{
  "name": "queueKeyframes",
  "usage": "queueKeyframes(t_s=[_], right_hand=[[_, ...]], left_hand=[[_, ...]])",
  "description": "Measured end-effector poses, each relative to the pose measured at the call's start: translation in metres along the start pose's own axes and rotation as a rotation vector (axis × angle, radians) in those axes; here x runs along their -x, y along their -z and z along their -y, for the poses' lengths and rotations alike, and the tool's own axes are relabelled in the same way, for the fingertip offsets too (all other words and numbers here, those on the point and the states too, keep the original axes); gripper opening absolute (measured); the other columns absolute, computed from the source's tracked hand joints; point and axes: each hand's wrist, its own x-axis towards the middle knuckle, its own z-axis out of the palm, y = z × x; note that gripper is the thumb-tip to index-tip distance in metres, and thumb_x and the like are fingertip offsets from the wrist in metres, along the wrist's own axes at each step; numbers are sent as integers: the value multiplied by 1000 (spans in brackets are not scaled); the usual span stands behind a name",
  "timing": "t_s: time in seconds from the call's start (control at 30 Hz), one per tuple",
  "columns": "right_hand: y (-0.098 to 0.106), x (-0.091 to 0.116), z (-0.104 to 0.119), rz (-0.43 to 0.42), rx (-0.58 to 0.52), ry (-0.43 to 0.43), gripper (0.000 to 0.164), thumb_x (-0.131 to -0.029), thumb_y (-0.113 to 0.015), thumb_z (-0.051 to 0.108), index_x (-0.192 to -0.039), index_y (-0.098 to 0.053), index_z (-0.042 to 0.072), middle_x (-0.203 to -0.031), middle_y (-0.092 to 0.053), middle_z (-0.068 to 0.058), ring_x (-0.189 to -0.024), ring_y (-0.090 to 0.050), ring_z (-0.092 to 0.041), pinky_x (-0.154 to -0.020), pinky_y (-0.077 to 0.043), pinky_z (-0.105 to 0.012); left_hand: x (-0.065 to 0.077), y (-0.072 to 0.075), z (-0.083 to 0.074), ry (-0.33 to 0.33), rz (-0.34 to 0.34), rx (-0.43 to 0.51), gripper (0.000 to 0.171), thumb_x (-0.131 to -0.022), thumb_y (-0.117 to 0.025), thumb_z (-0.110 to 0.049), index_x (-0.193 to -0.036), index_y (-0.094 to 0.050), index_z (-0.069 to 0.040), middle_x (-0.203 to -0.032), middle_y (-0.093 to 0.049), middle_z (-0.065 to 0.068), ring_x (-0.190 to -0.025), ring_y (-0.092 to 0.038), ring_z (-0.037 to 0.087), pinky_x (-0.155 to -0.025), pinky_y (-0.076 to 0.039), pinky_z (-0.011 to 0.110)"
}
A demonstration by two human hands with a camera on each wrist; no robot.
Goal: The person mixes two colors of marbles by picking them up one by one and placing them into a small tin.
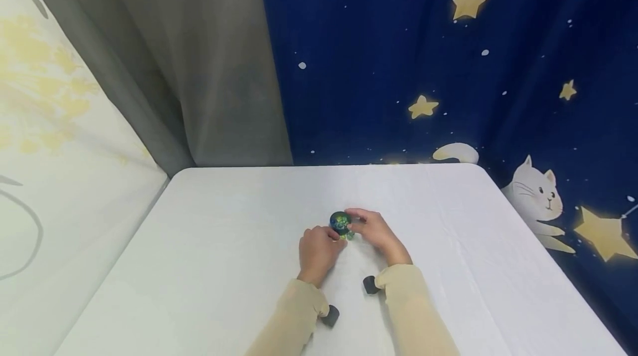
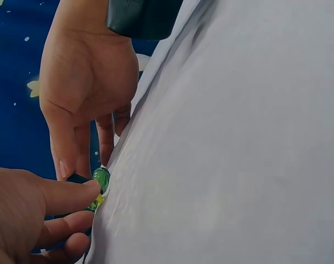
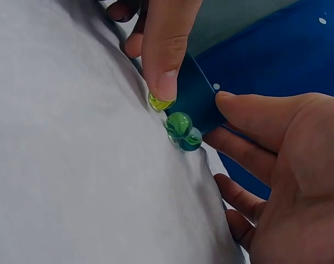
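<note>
A dark teal cup (image 3: 197, 102) stands on the white table with several marbles (image 1: 341, 222) showing inside its round mouth. My right hand (image 1: 377, 232) holds the cup from the right, thumb and fingers on its wall, as the right wrist view (image 3: 299, 148) shows. My left hand (image 1: 317, 251) is at the near left of the cup, its thumb and forefinger pinching a yellow marble (image 3: 160, 103). Beside that marble, a green marble (image 3: 179, 125) and a teal-green marble (image 3: 190, 140) lie on the cloth by the cup. In the left wrist view the cup is mostly hidden behind fingers.
A white cloth covers the table (image 1: 224, 223). Behind it hang a grey curtain (image 1: 214, 68) and a dark blue curtain (image 1: 374, 68) with stars. A black device (image 1: 330, 316) sits at the left wrist and another black device (image 1: 370, 284) at the right.
</note>
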Motion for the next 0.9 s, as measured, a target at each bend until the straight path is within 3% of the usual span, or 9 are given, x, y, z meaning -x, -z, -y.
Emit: queueKeyframes(t_s=[0.57, 0.9], right_hand=[[3, -2, -3, 22, -30, 29, 39, -88, -66, 5, -127, -63, 7, -123, -65, -13, -121, -53, -38, -101, -36, -55], [1, -1, -3, 21, -18, -7, 40, -89, -65, 5, -129, -61, 8, -125, -64, -13, -124, -50, -38, -103, -34, -56]], left_hand=[[0, -3, -5, 5, -65, -27, 18, -70, -85, -32, -65, -72, -20, -69, -66, -5, -71, -56, 22, -70, -42, 40], [2, -6, -6, -15, -99, -52, 20, -69, -86, -34, -64, -73, -20, -67, -67, -5, -69, -56, 22, -68, -42, 39]])
